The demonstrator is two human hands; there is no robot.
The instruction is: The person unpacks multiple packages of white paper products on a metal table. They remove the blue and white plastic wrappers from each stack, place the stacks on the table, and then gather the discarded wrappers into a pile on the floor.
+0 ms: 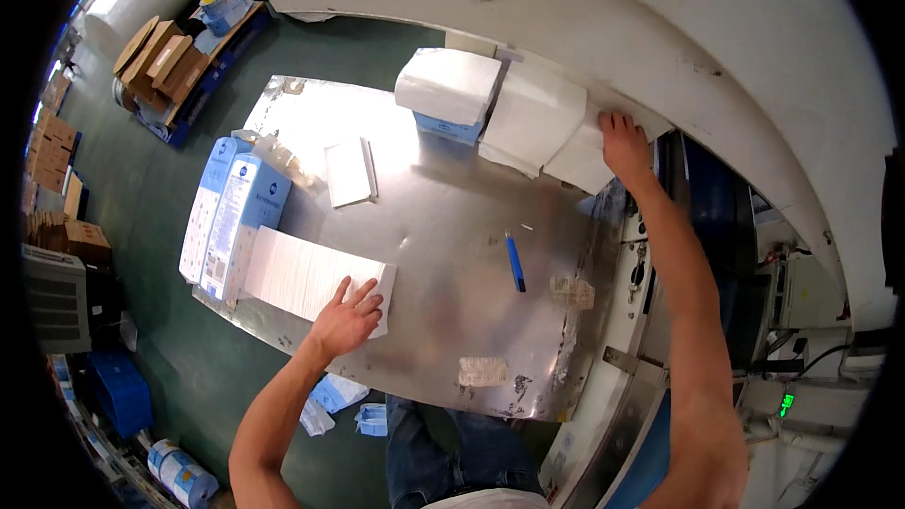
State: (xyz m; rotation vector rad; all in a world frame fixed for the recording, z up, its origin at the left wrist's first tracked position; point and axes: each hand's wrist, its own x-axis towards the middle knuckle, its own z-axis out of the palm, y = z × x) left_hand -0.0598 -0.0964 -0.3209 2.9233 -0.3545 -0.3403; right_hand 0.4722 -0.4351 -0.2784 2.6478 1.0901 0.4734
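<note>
My left hand (347, 320) rests with fingers spread on the near right end of a long row of white folded paper tissues (306, 267). The row's far left end meets one of two blue-and-white cartons (247, 217). At the back right, my right hand (624, 146) reaches to a white paper stack (580, 162), its fingers laid against the paper by the machine. Left of it lie another white stack (535, 111) and a white paper bundle (448, 85) over a blue carton (451, 127).
On the metal table (424, 320) lie a blue utility knife (515, 262) and a flat white pad (350, 172). A machine's white housing (603, 14) borders the back and right. Pallet boxes (170, 61) stand far left; blue-and-white wrappers (337, 393) lie on the floor.
</note>
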